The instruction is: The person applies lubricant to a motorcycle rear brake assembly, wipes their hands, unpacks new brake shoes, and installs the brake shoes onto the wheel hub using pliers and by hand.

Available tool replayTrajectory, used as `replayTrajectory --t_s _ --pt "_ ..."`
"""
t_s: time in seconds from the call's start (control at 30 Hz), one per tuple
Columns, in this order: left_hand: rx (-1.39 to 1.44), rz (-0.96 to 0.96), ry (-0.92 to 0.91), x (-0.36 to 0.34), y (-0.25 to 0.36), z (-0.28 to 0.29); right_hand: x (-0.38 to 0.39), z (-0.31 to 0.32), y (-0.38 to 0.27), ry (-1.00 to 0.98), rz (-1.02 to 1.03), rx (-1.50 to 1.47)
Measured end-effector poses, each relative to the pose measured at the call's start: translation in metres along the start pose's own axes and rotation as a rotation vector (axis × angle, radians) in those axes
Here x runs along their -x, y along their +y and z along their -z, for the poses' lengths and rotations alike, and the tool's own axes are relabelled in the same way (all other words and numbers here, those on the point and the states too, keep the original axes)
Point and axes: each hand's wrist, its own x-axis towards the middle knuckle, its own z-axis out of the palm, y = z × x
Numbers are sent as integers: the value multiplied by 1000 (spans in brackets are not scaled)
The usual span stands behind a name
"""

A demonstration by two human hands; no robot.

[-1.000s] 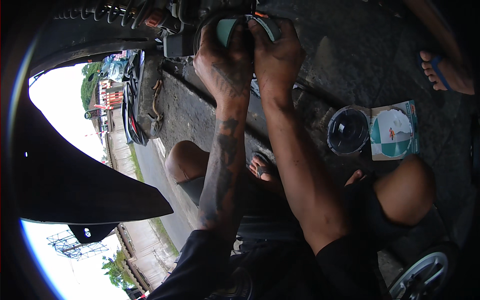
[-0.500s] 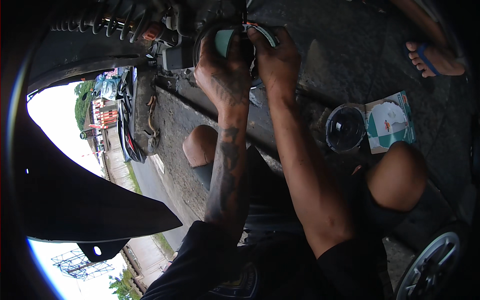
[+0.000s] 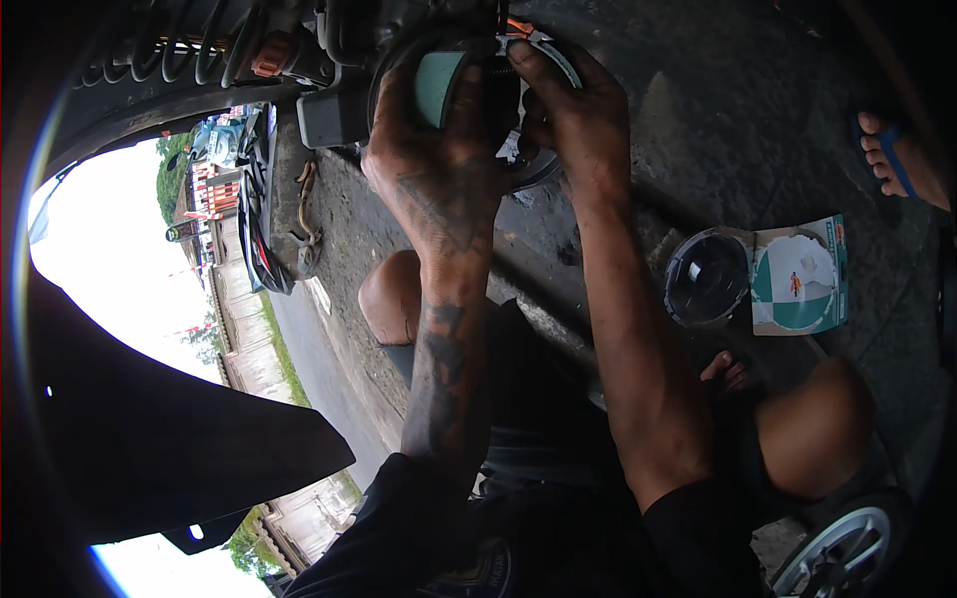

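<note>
- Head view, only cam:
- Hands both up at top centre, working on a round green part (image 3: 439, 85) set in the machine's dark housing (image 3: 344, 110).
- L hand (image 3: 434, 164): back toward cam, fingers curled together over the green part's front, touching it; can't tell if it's a real clamp, fingertips hidden behind the knuckles.
- R hand (image 3: 573, 120): just beside L hand, fingers bent and pinched at the part's right rim, thumb near the upper edge. Thing under the pads too small/dark to tell.
- Green part: top centre, between the two hands, mostly covered by L fingers.
- Coil spring (image 3: 150, 60) upper left, orange cap (image 3: 269, 55) next to it.
- Ground, R of forearm: round clear lid (image 3: 706, 279) touching an open card pack (image 3: 797, 279), teal and white. Well apart from hands.
- Other person's foot (image 3: 897, 159) in blue sandal at right edge.
- Wheel (image 3: 842, 553) at bottom right, by the person's knee (image 3: 817, 429).
</note>
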Motion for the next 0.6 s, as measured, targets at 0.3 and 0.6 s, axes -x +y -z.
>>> replayTrajectory --t_s 0.3,0.6 --pt "-17 146 -30 3 -7 -6 -22 17 18 -144 -145 -4" --pt "-104 107 -43 -3 1 0 -31 13 27 -261 -132 -18"
